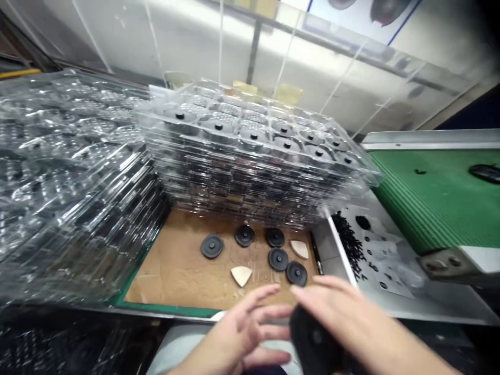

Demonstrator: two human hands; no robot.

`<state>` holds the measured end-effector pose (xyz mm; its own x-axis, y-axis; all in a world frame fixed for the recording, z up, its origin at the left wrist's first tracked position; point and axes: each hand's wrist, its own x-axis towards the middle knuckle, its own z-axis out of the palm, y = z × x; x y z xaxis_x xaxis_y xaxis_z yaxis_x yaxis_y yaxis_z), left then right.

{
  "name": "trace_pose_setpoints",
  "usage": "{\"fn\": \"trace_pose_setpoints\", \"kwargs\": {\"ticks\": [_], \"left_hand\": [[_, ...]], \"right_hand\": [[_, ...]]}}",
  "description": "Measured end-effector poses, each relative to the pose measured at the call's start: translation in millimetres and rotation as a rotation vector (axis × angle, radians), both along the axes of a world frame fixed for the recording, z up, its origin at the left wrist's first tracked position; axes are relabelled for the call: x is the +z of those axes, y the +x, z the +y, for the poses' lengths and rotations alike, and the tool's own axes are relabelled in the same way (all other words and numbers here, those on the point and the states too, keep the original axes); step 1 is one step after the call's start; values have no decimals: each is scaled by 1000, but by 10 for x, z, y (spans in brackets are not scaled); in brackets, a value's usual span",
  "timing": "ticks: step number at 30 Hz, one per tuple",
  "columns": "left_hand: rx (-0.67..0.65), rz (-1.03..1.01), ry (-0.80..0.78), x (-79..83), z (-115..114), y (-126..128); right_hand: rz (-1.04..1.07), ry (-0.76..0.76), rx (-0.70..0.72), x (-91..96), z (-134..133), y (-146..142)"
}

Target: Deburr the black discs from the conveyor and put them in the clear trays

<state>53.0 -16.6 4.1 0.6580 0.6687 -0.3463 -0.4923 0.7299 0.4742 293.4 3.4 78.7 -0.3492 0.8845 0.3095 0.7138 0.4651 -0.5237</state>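
Note:
My right hand (347, 317) is wrapped over a black rounded part (312, 338) with a small raised centre, at the bottom of the view. My left hand (250, 330) is beside it with fingers spread, holding nothing; whether its fingertips touch the part I cannot tell. Ahead of both hands, several dark rounded discs with centre knobs lie on a brown cardboard sheet, among them a greyish disc (212, 246) at left and a black disc (297, 273) nearest my right hand. Two cream wedge-shaped pieces lie there too, one wedge (241, 275) in front and another wedge (299, 249) at right.
Behind the cardboard (175, 265) stands a tall stack of clear plastic trays (250, 151), its top tray holding dark parts. More clear trays (70, 156) rise at left. At right are a white box (339, 245) beside small black pieces (347, 237) and a green conveyor belt (437, 203).

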Motion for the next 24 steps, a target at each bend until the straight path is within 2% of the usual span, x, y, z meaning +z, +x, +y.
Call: {"fn": "trace_pose_setpoints", "kwargs": {"ticks": [2, 4, 6, 8, 9, 10, 13, 14, 17, 19, 21, 24], "left_hand": [[-107, -94, -3, -118, -21, 74], [-147, -114, 0, -280, -88, 26], [-112, -88, -36, -405, -159, -115], [-2, -42, -120, -454, -200, -310], [63, -26, -175, -453, -204, -415], [130, -15, -226, -440, -194, -520], [313, 0, -307, -383, -118, -790], [365, 11, -312, -371, -87, -857], [482, 50, -294, -371, -21, -985], [519, 63, -275, -390, -4, -1024], [531, 63, -265, -406, 3, -1042], [537, 60, -274, -405, 12, -1032]], "right_hand": [[20, -62, 74, -335, -200, -309], [29, -114, 134, -615, -277, -547], [45, -142, 212, -839, -295, -720], [67, -141, 284, -1013, -285, -843], [78, -146, 248, -1089, -266, -891], [84, -155, 155, -1165, -237, -934], [75, -202, -236, -1431, -102, -1058], [71, -207, -314, -1536, -62, -1103], [74, -201, -311, -1828, -19, -1231], [83, -196, -265, -1936, -35, -1284], [89, -205, -200, -1927, -26, -1304], [83, -239, -141, -1666, 73, -1342]]}}
